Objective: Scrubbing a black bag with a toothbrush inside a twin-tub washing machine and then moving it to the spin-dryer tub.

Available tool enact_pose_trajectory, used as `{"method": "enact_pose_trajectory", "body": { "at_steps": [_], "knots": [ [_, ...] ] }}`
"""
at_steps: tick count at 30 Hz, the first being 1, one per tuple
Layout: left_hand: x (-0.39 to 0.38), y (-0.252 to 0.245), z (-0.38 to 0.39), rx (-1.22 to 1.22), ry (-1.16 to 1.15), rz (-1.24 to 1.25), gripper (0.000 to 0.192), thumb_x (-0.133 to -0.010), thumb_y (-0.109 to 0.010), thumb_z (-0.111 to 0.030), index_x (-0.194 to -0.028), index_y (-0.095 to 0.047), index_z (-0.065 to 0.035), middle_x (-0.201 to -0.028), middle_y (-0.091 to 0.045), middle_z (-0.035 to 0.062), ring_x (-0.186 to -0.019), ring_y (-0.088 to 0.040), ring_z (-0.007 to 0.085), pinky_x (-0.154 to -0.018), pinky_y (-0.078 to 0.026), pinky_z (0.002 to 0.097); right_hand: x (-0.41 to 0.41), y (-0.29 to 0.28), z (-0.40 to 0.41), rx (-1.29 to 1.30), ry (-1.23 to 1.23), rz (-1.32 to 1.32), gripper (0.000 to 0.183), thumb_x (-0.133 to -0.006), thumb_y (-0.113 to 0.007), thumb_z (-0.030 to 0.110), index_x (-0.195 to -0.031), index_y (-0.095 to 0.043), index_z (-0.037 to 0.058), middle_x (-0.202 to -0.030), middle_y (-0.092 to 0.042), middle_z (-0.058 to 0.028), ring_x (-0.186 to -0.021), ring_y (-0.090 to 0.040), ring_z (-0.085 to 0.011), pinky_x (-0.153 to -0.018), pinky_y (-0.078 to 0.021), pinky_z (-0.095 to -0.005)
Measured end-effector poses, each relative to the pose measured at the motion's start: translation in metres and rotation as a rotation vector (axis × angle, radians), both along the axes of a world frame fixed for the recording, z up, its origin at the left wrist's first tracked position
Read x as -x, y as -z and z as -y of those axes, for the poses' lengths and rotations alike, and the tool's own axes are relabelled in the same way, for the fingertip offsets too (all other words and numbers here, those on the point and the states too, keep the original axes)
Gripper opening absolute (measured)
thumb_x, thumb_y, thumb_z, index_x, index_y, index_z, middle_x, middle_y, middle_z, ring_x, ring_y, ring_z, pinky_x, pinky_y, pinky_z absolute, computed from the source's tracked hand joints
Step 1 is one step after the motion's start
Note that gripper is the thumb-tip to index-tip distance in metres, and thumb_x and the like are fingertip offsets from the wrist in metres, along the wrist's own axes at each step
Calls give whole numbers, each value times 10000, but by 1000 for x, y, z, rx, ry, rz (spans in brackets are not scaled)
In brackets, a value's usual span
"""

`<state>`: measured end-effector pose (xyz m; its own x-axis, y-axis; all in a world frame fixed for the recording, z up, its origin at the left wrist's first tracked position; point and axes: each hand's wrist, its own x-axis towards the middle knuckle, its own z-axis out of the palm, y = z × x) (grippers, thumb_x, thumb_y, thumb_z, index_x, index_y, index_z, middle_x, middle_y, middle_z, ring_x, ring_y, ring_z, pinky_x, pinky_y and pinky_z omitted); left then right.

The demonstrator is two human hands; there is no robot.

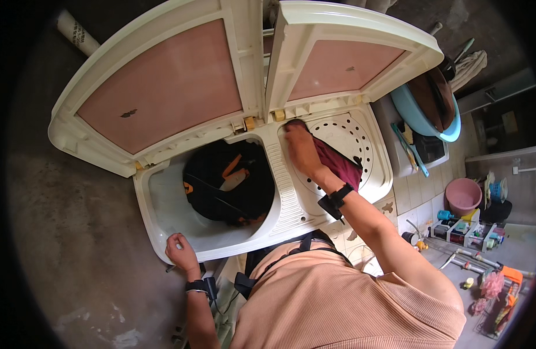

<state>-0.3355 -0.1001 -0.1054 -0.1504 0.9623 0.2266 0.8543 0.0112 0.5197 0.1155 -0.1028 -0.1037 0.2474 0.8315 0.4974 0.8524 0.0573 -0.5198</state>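
A white twin-tub washing machine (289, 187) stands before me with both lids raised. My right hand (302, 146) is over the perforated spin-side cover (337, 126), on one end of a dark maroon cloth (342, 168); its fingertips are blurred, and whether they pinch the cloth cannot be told. Black fabric with orange parts (224, 187), perhaps a bag or garment, lies bunched in the wash tub at the left. My left hand (180, 251) rests at the tub's near left corner, fingers curled, with no object visible in it.
The larger lid (163, 83) and smaller lid (342, 65) stand up behind the tubs. To the right are a light blue basin (414, 113) with dark contents, brushes (409, 148) on a grey sink, a pink bucket (463, 196) and a rack (462, 231) of small bottles.
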Motion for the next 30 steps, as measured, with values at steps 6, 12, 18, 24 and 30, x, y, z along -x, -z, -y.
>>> {"method": "enact_pose_trajectory", "body": {
  "at_steps": [6,12,18,24,30],
  "knots": [
    [-2,2,-1,-71,20,-15,92,-826,-596,-140,-834,-619,-51,-774,-637,81,-721,-590,257,-719,-441,381,9,3,-12,-21,35,-114,112,-778,-521,16,-889,-532,12,-968,-566,-179,-952,-516,-379,-812,-416,-456],
    [-1,2,0,-61,60,38,78,-829,-597,-142,-828,-609,-65,-763,-626,58,-725,-580,248,-745,-422,368,5,-14,4,47,-77,-320,67,-766,-469,22,-763,-533,6,-734,-541,-170,-789,-527,-370,-723,-424,-434],
    [-1,-5,-1,-91,96,63,106,-843,-591,-134,-822,-611,-32,-776,-653,103,-708,-615,275,-659,-464,384,22,-28,62,218,-223,-261,93,-774,-474,-20,-838,-521,30,-876,-550,-151,-882,-512,-351,-786,-415,-424],
    [1,-7,2,-79,103,76,86,-841,-597,-136,-825,-606,-53,-773,-640,72,-734,-600,256,-715,-437,369,26,-27,45,218,-183,-84,160,-778,-498,-36,-921,-501,35,-926,-557,-154,-926,-525,-373,-807,-425,-441],
    [-2,-4,5,-52,102,65,84,-840,-605,-142,-841,-610,-58,-782,-640,68,-732,-592,257,-727,-434,371,12,-27,-3,329,43,25,208,-780,-486,44,-982,-527,65,-1010,-588,-134,-1041,-518,-351,-852,-407,-504]
  ]
}}
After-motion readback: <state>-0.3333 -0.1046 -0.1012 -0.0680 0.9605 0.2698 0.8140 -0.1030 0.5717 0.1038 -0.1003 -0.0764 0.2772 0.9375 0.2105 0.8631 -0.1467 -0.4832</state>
